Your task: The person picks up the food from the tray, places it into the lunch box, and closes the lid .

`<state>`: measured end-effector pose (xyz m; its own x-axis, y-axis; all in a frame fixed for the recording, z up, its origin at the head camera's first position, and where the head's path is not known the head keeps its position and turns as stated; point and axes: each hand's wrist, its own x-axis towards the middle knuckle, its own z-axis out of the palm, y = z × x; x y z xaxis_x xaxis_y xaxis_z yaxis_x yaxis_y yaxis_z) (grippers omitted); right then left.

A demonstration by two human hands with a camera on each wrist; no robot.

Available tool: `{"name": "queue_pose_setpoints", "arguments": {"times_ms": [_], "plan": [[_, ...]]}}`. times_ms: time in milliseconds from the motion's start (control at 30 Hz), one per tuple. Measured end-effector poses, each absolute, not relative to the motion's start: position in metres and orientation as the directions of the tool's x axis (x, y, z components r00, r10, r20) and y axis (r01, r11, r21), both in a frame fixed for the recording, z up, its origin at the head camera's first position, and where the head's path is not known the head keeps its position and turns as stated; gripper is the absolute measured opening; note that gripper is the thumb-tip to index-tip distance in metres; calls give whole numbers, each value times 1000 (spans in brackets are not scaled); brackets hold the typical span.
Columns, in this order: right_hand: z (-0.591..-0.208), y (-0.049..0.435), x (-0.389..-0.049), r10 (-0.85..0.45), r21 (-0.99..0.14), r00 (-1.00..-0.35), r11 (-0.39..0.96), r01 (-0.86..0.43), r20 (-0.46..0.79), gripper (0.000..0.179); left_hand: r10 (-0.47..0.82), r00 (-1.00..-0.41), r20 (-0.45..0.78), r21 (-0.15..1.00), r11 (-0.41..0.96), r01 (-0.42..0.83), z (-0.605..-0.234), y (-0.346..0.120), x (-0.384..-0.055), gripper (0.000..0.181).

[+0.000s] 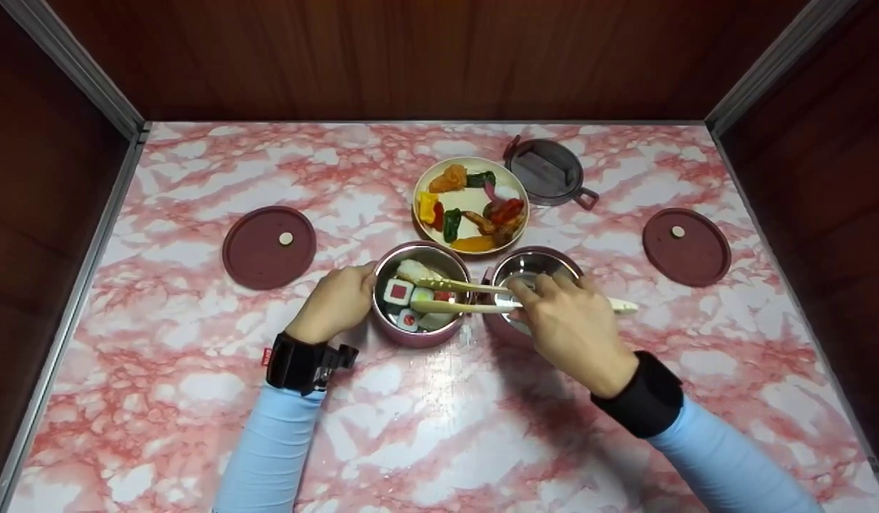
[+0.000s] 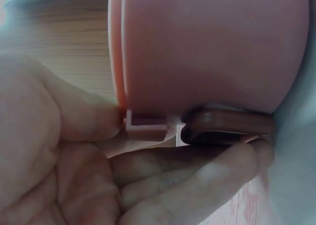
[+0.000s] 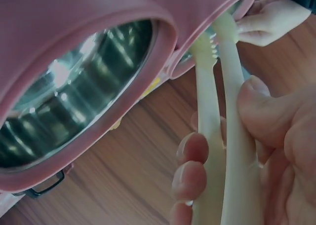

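Two round pink food containers with shiny steel linings stand side by side. Inside the left container [image 1: 422,340] lie several sushi pieces [image 1: 399,291]. My left hand [image 1: 336,303] steadies that container at its left side, the thumb near the rim and fingers along the brown clasp [image 2: 232,127]. Cream-coloured tongs [image 3: 210,106] are gripped in my right hand [image 1: 571,320], between thumb and fingers. They reach leftward across the right container [image 1: 539,251], their tips over the sushi in the left one, with a gap between the two arms. Bare steel shows inside the right container [image 3: 64,96].
Behind the containers, a cream plate [image 1: 475,199] carries several colourful food pieces around its edge. A dark two-handled pot-shaped dish [image 1: 543,171] stands next to it. Dark red round lids lie at left [image 1: 261,256] and right [image 1: 685,253]. Wooden walls [image 1: 439,57] enclose the marbled table.
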<state>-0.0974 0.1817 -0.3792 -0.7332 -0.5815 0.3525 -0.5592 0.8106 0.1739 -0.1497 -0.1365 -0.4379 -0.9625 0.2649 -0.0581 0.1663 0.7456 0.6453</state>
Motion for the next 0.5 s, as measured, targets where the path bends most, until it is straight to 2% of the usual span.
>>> {"name": "queue_pose_setpoints", "arguments": {"times_ms": [233, 400, 500], "plan": [[-382, 171, -81, -549, 194, -749, 835, -515, 371, 31, 261, -963, -69, 652, 743, 154, -437, -136, -150, 37], [-376, 171, -78, -522, 167, -786, 852, -496, 330, 29, 263, -963, -58, 652, 741, 162, -438, -136, -150, 34], [-373, 174, -78, -514, 155, -784, 856, -492, 349, 25, 267, -962, -47, 651, 739, 173, -438, -136, -150, 34]]}}
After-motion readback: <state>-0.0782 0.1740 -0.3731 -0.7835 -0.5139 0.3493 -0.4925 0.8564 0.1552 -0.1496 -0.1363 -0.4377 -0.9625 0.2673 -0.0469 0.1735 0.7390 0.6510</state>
